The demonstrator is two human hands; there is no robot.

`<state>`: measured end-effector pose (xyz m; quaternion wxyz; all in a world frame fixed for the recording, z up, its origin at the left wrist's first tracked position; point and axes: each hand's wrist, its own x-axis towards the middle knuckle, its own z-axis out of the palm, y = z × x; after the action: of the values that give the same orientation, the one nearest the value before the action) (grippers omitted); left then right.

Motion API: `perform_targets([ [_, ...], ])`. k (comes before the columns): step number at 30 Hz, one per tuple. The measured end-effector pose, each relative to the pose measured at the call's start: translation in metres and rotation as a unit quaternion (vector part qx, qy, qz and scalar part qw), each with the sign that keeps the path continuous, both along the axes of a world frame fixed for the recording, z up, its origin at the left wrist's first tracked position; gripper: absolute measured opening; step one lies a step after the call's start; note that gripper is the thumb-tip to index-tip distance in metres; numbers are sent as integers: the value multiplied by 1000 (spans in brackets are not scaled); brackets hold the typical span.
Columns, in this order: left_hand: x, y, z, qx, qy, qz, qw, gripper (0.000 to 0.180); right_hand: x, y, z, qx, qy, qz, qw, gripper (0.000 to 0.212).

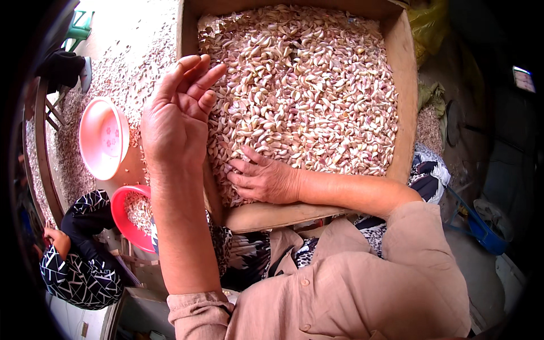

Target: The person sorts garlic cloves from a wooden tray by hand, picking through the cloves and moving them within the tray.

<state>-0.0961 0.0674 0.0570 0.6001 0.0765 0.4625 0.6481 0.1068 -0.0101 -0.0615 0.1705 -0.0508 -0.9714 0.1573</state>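
Where the far left of the view is reached, another person's hand (59, 242) is shown next to a black garment (79, 280) patterned with white lines. Toward the top of this side, part of a green stool (79, 29) is visible, and pale scraps (133, 48) are scattered over the floor. A pink basin (93, 127), decorated inside with small flowers, is positioned near a red basin (126, 232), in which pale pieces (139, 211) are contained.

The left hand (175, 122) is raised at the left side of a wooden tray (283, 216). A loose, moderately wide form is taken by it: the fingers are half curled and held away from the palm. The right hand (266, 180) is laid back upward near the lower left corner of the tray, with its fingers spread and directed to the left. Contact is made with garlic cloves (317, 96); whether any is gripped beneath the palm cannot be told. The cloves are distributed in a broad layer inside the tray, and the right forearm is extended across its lower right part.

Beyond the upper right corner of the tray, a yellow bag (429, 31) is located. Farther right and lower, a blue object (488, 238) is partly shown; its kind cannot be determined.
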Motion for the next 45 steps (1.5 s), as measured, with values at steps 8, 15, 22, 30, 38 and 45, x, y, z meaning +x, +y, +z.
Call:
perform_targets([
  [8, -5, -1, 2, 5, -1, 4, 1000, 28, -11, 42, -5, 33, 18, -40, 998, 13],
  [15, -7, 3, -1, 25, 0, 1, 1000, 26, 17, 153, -9, 197, -50, -255, 945, 17],
  [22, -13, 3, 14, 45, 7, 19, 999, 25, 161, 159, 32, 64, -206, -440, 872, 59],
  [30, -18, -1, 19, 49, 29, 28, 998, 30, 188, 37, 67, -44, -338, -431, 836, 73],
  [38, -24, -4, 22, 41, 0, 24, 999, 31, 142, 18, 73, -134, -216, -159, 954, 78],
  [45, -29, -1, 8, 58, -14, 6, 998, 30, 91, 20, 14, 54, -103, 25, 993, 37],
])
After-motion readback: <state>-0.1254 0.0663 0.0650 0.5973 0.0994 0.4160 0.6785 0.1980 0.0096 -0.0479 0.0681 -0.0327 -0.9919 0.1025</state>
